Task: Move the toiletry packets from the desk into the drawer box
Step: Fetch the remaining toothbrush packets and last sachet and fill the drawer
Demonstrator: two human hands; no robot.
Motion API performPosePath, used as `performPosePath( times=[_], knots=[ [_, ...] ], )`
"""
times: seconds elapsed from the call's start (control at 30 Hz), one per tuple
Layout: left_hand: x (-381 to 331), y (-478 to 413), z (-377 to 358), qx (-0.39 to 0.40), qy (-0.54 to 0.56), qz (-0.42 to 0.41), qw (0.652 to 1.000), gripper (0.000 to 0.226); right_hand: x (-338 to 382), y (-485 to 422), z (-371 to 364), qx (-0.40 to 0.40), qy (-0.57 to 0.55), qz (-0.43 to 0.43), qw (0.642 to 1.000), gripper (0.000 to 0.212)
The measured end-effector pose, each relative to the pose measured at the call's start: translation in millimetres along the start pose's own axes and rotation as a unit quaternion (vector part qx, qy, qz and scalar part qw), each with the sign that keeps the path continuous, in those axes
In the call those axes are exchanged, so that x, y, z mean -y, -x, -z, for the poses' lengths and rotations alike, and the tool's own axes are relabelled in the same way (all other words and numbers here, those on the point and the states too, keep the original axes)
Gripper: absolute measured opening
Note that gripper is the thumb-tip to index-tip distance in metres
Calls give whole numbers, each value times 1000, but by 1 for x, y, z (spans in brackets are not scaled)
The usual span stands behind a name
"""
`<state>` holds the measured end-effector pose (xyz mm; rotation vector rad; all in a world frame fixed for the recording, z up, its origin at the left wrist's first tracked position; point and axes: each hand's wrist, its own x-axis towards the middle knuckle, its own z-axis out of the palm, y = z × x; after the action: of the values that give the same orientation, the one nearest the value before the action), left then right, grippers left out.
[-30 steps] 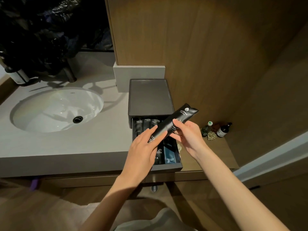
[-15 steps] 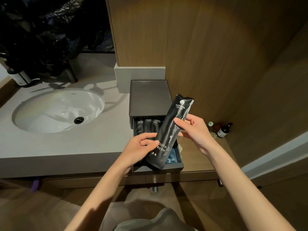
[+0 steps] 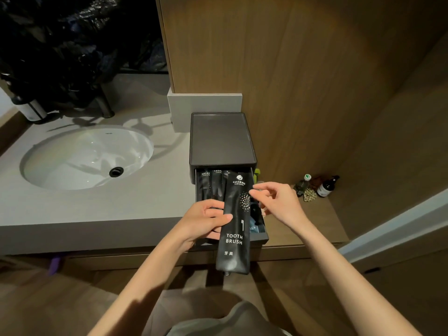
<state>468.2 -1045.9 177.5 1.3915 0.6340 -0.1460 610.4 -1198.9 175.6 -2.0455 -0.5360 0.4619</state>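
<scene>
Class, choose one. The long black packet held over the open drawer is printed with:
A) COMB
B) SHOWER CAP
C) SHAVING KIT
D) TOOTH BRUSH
D: the black packet, gripped by the left hand in front of the drawer box, reads TOOTH BRUSH in white letters.

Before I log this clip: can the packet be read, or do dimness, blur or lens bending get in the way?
Head view: the TOOTH BRUSH print on the toothbrush packet in the left hand is sharp; the right hand has slightly smeared fingertips; the upper-left corner is near black; small glints sit in the sink; the wood panel shows verticals splayed by the wide lens.
</scene>
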Motion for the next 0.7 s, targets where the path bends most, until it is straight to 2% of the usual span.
performPosePath(
  times=[0.1, 0.17, 0.33, 0.47, 0.7],
  knots=[
    [4, -4, 9, -4, -4, 36, 999, 29, -8, 1, 2, -10, 120, 24, 992, 30],
    [1, -12, 10, -5, -11, 51, 999, 28, -13, 0, 1, 9, 154, 9, 988, 37],
    [-9, -51, 1, -64, -44, 57, 995, 35, -18, -3, -2, 42, 134, -43, 989, 39],
    [-17, -75, -14, -102, -30, 54, 993, 31, -18, -5, -1, 54, 114, -54, 991, 39],
    [-8, -104, -27, -155, -81, 35, 984, 34, -24, -8, 0, 73, 112, -58, 989, 45]
  ],
)
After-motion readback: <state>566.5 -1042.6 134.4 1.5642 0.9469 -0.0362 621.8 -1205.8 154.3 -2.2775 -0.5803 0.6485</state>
